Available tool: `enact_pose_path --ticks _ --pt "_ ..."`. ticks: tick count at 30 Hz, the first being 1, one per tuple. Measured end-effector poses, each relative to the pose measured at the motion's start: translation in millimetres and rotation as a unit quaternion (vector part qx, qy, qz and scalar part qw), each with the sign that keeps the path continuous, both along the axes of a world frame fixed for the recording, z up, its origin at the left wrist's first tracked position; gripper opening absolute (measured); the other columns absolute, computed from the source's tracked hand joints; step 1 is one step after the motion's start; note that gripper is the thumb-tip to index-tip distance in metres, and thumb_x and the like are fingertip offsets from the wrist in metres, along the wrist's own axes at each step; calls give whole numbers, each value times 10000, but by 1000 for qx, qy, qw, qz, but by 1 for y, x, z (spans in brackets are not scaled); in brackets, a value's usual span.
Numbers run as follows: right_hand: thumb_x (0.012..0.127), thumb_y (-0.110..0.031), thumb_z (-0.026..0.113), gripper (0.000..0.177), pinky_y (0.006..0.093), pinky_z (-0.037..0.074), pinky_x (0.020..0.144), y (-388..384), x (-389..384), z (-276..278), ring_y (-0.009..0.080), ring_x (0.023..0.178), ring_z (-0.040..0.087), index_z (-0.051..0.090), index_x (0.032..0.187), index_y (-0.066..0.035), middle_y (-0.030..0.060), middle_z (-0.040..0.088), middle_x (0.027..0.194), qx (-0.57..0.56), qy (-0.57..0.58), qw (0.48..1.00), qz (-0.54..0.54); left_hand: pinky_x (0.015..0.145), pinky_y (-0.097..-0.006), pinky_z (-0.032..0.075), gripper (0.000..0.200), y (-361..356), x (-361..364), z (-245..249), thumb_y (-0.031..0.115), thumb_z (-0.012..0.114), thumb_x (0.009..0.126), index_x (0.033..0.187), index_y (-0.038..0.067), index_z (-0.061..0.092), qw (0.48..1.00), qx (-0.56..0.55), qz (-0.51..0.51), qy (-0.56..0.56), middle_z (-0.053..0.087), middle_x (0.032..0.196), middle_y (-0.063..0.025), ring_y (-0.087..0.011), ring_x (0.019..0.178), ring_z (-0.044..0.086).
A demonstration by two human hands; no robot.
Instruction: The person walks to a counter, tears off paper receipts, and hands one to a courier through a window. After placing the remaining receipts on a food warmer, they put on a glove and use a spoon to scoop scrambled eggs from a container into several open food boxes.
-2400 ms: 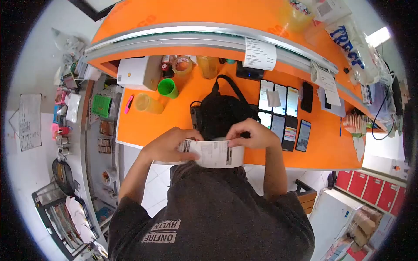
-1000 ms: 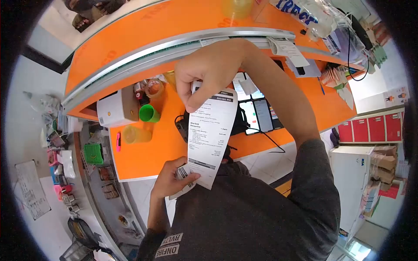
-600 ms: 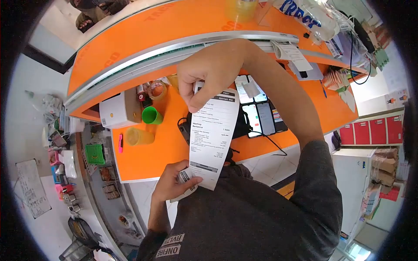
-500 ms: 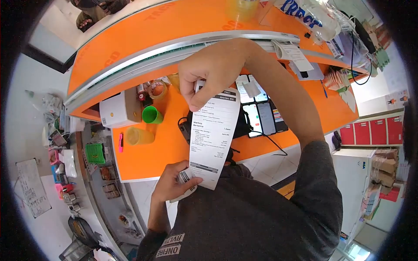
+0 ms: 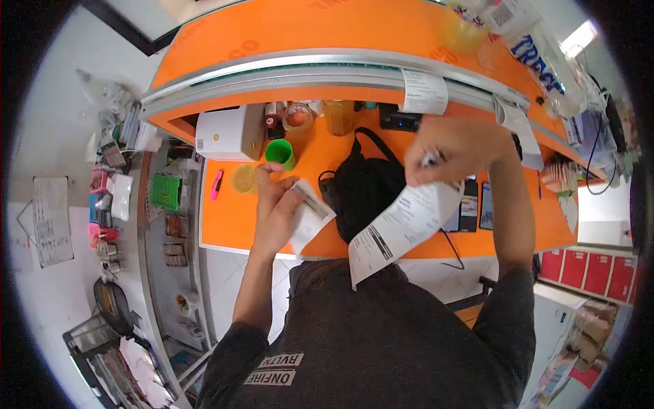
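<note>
My right hand pinches the top end of a long white printed receipt that hangs down slantwise toward my chest, over the orange counter. My left hand holds a smaller folded slip with a barcode just left of a black bag that sits on the counter. The two papers are apart from each other. Several phones lie on the counter behind my right forearm, partly hidden.
A white label printer, a green cup, a yellow cup, a tape roll and a pink marker stand at the counter's left. Receipts hang from the raised metal rail. Shelves of clutter are on the left, red lockers at the right.
The long receipt was held up between both hands; now my right hand has swung it down and right, and my left hand has let go of its lower end, keeping only the small slip.
</note>
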State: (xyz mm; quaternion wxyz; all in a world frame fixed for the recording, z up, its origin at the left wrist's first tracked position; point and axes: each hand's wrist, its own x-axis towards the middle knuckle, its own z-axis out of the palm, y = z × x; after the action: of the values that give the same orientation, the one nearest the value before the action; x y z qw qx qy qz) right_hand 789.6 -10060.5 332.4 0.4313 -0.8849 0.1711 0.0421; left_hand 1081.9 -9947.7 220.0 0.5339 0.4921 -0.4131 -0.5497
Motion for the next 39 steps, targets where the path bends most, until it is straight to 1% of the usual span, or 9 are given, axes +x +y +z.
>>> enact_pose_path --ticks 2,7,17,21,27,30,31,35,39 --pt "899 -236 635 222 327 504 627 18 -9 -6 184 683 673 722 872 -33 95 711 776 -1 27 999 -22 695 -222 434 228 -8 -11 5 -21 475 941 1157 39 437 998 -8 -20 58 555 938 -41 -116 812 528" --pt "875 -224 640 213 357 509 643 43 -30 -23 258 677 673 710 868 -23 131 701 769 17 90 991 -95 715 -230 485 314 -20 -25 1 -54 570 923 1207 63 506 970 -201 -87 -103 575 1132 -69 -106 937 579" --pt "915 -229 649 181 321 468 544 52 -51 -21 211 598 661 731 886 -71 90 702 715 4 73 989 -125 909 -349 547 540 -25 -53 24 -50 677 837 1317 49 449 978 -130 -163 24 512 1295 -100 -210 1220 544" --pt "878 -240 659 189 398 508 643 52 -37 -39 328 718 666 703 883 -55 153 686 781 0 -11 992 -123 890 -397 481 594 -35 -53 24 277 775 805 1293 64 514 903 -244 -283 -212 570 1253 -125 -260 1165 563" --pt "868 -240 666 187 412 500 688 38 -27 -64 317 784 652 693 913 -60 143 660 799 -83 -61 983 -153 785 -376 515 379 -35 -81 -5 304 761 822 1053 16 675 804 -186 -495 -273 689 911 -176 -304 880 676" --pt "855 -239 694 211 400 510 705 30 -39 -89 324 803 652 684 904 -34 129 662 860 -97 -147 904 -389 719 -373 539 249 -27 -83 -18 204 714 873 1029 11 692 879 -37 -404 -252 714 903 -179 -301 817 712" --pt "826 -115 751 156 299 518 636 28 -40 -99 199 744 658 683 920 -10 104 674 847 -113 -201 859 -457 719 -373 539 249 -28 -80 -19 204 714 873 1029 11 692 878 -37 -404 -252 714 903 -179 -301 817 712" --pt "873 -69 711 154 280 552 677 20 -31 -141 190 857 631 609 973 -11 132 637 982 -168 -359 599 -696 747 -355 558 224 -23 -76 -28 173 694 898 1058 17 689 904 46 -357 -233 734 946 -144 -229 837 726" --pt "874 -68 706 215 276 561 706 15 -27 -150 182 891 623 575 1031 0 144 613 1035 -195 -389 560 -705 736 -341 570 221 -21 -80 -35 168 688 900 1050 5 690 900 117 -346 -236 735 950 -144 -231 799 729"
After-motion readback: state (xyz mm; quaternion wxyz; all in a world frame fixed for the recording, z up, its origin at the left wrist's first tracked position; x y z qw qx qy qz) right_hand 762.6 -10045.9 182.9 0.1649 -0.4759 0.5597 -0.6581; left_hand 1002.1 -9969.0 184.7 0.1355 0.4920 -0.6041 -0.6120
